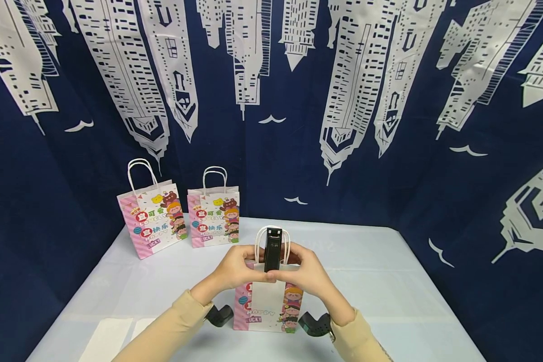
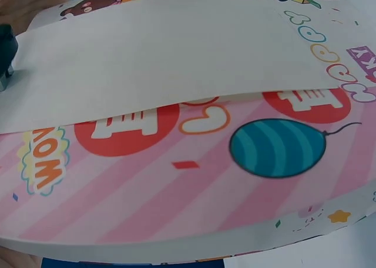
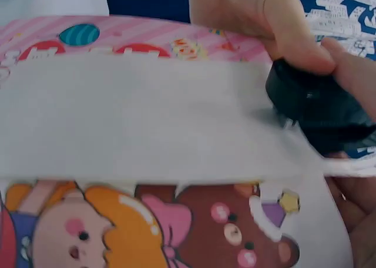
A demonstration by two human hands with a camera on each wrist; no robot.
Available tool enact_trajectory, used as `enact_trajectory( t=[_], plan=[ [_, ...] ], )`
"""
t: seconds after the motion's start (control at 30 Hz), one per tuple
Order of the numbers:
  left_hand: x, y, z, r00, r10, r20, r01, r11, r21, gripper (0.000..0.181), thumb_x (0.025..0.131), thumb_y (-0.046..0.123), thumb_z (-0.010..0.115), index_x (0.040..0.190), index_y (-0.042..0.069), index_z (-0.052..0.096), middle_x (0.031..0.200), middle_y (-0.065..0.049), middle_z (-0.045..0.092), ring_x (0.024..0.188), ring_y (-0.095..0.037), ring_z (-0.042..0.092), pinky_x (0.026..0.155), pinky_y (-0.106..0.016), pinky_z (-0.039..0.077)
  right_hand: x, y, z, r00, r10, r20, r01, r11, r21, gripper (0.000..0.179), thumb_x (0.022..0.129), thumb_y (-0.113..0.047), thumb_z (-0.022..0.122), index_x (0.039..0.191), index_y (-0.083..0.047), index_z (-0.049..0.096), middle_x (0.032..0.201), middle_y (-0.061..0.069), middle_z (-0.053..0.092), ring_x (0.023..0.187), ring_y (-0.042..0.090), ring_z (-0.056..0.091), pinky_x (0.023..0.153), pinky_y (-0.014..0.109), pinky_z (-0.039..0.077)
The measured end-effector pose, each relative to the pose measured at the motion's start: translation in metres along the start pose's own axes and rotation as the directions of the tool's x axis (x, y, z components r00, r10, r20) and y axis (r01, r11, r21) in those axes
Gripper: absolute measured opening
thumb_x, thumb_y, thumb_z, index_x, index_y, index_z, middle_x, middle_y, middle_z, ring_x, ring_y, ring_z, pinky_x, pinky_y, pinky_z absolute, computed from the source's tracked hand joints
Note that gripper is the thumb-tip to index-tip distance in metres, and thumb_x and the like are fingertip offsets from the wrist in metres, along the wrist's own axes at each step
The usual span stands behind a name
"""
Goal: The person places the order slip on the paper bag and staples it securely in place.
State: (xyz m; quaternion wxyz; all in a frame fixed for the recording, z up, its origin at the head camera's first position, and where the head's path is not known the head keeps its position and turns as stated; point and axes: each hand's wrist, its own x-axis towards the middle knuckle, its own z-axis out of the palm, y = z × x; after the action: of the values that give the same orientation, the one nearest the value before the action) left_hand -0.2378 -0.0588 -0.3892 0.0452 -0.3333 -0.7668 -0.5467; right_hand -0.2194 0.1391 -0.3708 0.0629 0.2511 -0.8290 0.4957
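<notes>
A pink and white cartoon paper bag [image 1: 242,309] with white rope handles stands upright at the near middle of the table. A blank white sheet [image 3: 135,115] lies flat over the bag's front. At the top edge sits a black stapler [image 1: 273,251], its jaws over the sheet and the bag's rim in the right wrist view. My left hand [image 1: 236,267] and right hand [image 1: 308,271] grip it from both sides, thumbs meeting on top of its near end. Fingers behind the bag are partly hidden. Only the stapler's edge [image 2: 7,53] shows in the left wrist view.
Two similar paper bags, one tilted bag [image 1: 153,221] and one beside it [image 1: 213,218], stand at the table's back left. White paper sheets [image 1: 104,342] lie at the front left. A dark blue curtain [image 1: 280,151] with white buildings hangs behind the table [image 1: 366,281].
</notes>
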Motion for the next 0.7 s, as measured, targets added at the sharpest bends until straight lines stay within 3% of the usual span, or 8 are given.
enact_trajectory(
  t=[0.23,0.43,0.7],
  plan=[
    [0.000,0.000,0.001,1.000,0.019,-0.002,-0.019,1.000,0.005,0.035,0.063,0.031,0.080,0.091,0.014,0.067,0.084,0.007,0.067,0.081,-0.008,0.063,0.076,-0.028,0.048,0.001,-0.002,0.000,1.000,0.004,0.003,-0.004,1.000,-0.012,0.037,0.065,-0.029,0.079,0.097,-0.018,0.064,0.086,-0.007,0.063,0.080,0.013,0.059,0.074,0.035,0.047],
    [0.001,-0.002,0.002,1.000,0.014,0.004,-0.014,1.000,0.001,0.034,0.065,0.030,0.079,0.091,0.014,0.067,0.084,0.007,0.067,0.081,-0.008,0.062,0.076,-0.028,0.048,-0.002,-0.025,-0.003,0.999,-0.043,0.001,0.043,0.999,0.000,0.031,0.067,-0.013,0.078,0.093,-0.005,0.064,0.082,0.003,0.063,0.075,0.021,0.059,0.071,0.039,0.048],
    [0.001,0.000,0.001,1.000,-0.001,0.001,0.001,1.000,-0.003,0.034,0.064,0.031,0.080,0.090,0.014,0.067,0.084,0.010,0.067,0.081,-0.007,0.062,0.076,-0.028,0.048,-0.003,-0.031,-0.003,0.999,-0.036,0.003,0.036,0.999,-0.004,0.031,0.068,-0.011,0.077,0.094,-0.005,0.064,0.082,0.004,0.063,0.075,0.020,0.059,0.071,0.038,0.047]
  ],
)
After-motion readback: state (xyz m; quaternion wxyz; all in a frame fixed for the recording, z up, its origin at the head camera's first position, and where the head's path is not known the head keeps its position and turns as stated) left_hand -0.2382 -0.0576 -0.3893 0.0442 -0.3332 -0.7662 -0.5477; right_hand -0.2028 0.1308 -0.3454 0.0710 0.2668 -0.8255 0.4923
